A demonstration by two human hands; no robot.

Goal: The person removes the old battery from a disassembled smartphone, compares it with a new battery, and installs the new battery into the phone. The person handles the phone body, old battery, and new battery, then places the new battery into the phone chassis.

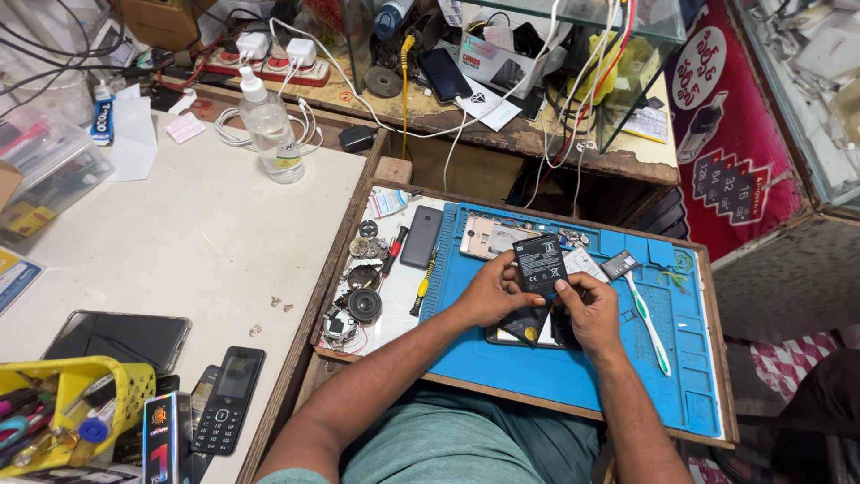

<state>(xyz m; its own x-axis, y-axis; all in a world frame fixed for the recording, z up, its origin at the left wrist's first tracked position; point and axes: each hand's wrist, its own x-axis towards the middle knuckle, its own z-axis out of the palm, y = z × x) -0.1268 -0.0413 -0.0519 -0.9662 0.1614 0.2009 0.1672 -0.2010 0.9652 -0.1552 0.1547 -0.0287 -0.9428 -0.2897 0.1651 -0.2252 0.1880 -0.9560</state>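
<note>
1. Black and flat, a phone battery (540, 263) is held up over the blue work mat (555, 367), pinched between both hands in the head view.
2. Left hand (491, 291) grips the battery's left edge, fingers curled shut around it.
3. Right hand (589, 306) closes on the battery's lower right corner, thumb on its face.
4. Beneath the hands an opened phone (528, 330) lies on the mat, partly hidden.
5. Just right of the hands lies a white and green toothbrush (649, 324); behind the battery rests a gold phone back cover (484, 236).
6. Left of the mat, in the wooden tray (340, 260), lie a black phone (421, 237), a round speaker (365, 305) and a yellow-handled screwdriver (423, 285).
</note>
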